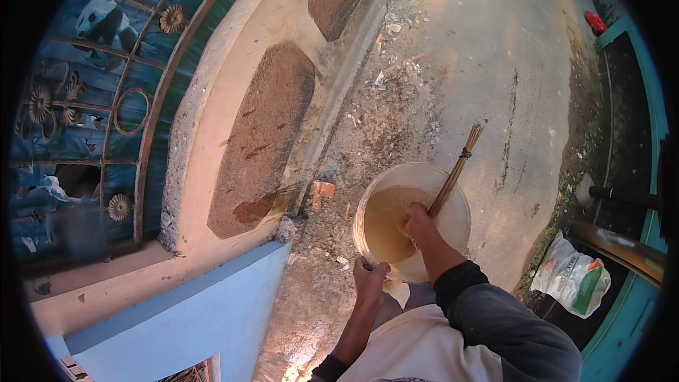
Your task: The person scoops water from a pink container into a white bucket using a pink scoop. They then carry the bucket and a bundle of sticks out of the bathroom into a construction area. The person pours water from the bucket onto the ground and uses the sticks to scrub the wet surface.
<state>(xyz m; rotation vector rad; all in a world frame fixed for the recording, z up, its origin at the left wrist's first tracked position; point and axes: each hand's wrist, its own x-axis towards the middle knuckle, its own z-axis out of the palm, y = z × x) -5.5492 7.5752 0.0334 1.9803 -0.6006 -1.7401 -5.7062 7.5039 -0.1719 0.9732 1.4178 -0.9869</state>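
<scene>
A round pale bucket (458, 201) holds cloudy yellowish-brown liquid (389, 223). My left hand (371, 278) is closed on its near left rim, thumb at the edge. Reaching down inside the bucket, my right hand (419, 222) is closed round the lower part of a bundle of thin sticks (453, 178). The bundle is tied near its top and slants up past the far right rim. My right hand's fingertips are partly hidden, and the bundle's lower end disappears into the liquid.
Broken rubble and a brick piece (322, 194) lie left of the bucket, along a low wall (205, 170) with brown panels. A blue ledge (184, 304) is at lower left, below a metal grille (131, 110). A printed sack (571, 276) and a pole (615, 244) lie right.
</scene>
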